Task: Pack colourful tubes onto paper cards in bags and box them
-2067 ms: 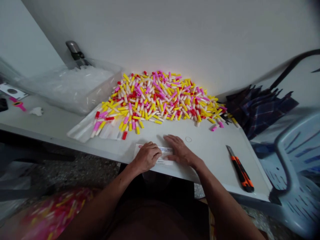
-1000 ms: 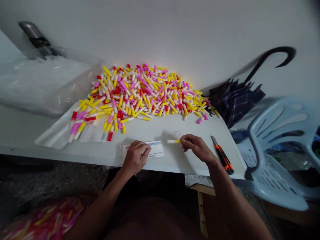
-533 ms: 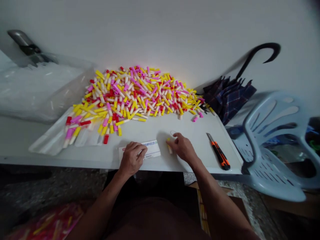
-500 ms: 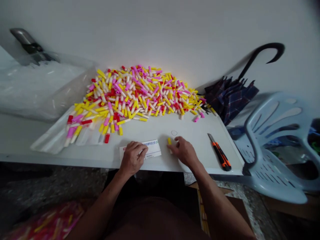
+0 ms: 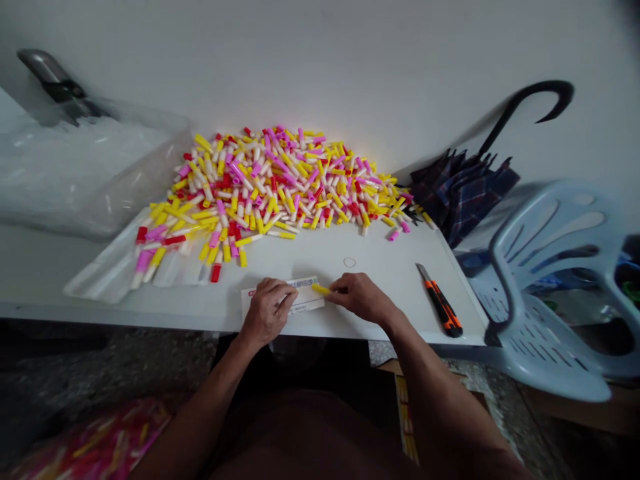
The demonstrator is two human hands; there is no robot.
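Observation:
My right hand (image 5: 357,293) pinches a small yellow-capped tube (image 5: 321,289) between thumb and fingers. The tube's yellow end points left, over the right part of a white printed card (image 5: 309,304) on the table. My left hand (image 5: 270,308) rests on the left part of that card, its fingers curled and the thumb pressed to the index finger. Whatever the left fingertips hold, if anything, is hidden. Behind both hands lies a large pile of small tubes (image 5: 280,180) with yellow, pink and red caps and pale bodies.
An orange and black utility knife (image 5: 441,303), blade out, lies right of my right hand. A clear plastic bag (image 5: 100,173) stands at the left. A folded umbrella (image 5: 457,190) leans at the back right, beside a light blue plastic chair (image 5: 555,280).
The right hand has taken the yellow-capped tube from the tabletop and turned it leftward, over the card. My left hand has stayed on the card.

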